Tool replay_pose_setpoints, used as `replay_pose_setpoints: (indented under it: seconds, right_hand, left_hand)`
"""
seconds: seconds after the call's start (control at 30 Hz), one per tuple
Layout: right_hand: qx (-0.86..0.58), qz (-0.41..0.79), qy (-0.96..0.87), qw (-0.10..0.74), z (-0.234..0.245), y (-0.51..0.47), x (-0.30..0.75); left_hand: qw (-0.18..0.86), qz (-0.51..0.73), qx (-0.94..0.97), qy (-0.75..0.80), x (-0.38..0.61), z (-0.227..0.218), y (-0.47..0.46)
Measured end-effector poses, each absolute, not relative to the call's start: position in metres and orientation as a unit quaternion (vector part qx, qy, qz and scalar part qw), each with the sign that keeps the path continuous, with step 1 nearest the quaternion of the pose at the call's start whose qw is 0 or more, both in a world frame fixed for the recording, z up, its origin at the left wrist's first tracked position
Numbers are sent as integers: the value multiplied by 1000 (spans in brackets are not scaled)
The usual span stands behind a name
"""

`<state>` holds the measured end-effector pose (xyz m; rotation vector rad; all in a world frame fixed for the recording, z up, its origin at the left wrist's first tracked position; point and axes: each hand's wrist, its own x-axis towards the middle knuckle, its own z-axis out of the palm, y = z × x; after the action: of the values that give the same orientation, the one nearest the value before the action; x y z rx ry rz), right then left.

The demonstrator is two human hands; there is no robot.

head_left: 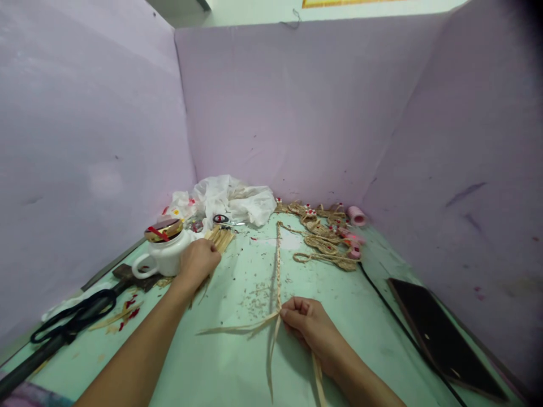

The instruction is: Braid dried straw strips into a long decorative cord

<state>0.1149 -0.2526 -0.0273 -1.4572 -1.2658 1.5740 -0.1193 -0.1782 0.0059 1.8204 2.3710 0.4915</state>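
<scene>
Between the two hands and a little beyond them, a thin straw braid [278,260] lies almost straight on the green bench [229,376]. The right hand [311,325] holds its near end, with the thumb and the fingers closed in a narrow pinch. From this end, one loose strand [241,328] spreads out to the left of the right hand and another hangs towards the person; one more pale strip [318,379] comes out below the same hand. The left hand [201,257] is farther forward, with its fingers bent, at a bundle of straw strips [223,237]; I cannot tell if it grips them. Just to the left of this hand stands a white mug [169,254], with a gold lid [164,229] at its top. Beyond the left hand lies a crumpled white plastic bag [237,200]. Beyond the right hand there are coiled woven pieces [322,244] and a pink spool [356,216]. To the right of the right hand lie a black cable [390,311] and a dark flat device [449,339].
</scene>
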Motion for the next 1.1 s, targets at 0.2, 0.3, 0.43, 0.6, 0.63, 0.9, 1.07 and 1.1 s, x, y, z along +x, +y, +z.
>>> replay_pose_setpoints:
  seconds: [0.2,0.3,0.43,0.6,0.63,0.9,1.07,1.1]
  right_hand:
    - [-549,594,-491,323,-30,-252,115]
    - [-548,592,-493,325,-30,-251,115]
    - [-551,594,-487,327,-28,-252,115]
    - [-545,596,-488,333,-29,-253,115]
    - [-545,595,-487,334,-29,-253,115]
    - [-542,614,-459,345,-22,-254,113]
    - [-537,628,-441,352,-18,-255,112]
    - [-536,628,-441,352,-19,-255,112]
  left_hand:
    - [218,107,672,699,-114,22,-194]
    - [253,28,700,668,-106,22,-199]
    - [164,116,722,662,-84,10,-196]
    - [78,99,712,690,-55,-9,-191]
    - [81,101,713,689,-53,-9,-192]
    - [488,22,682,545,-49,22,-239]
    - [475,19,706,525,-43,13,-245]
    - [475,28,709,520,-42,11,-244]
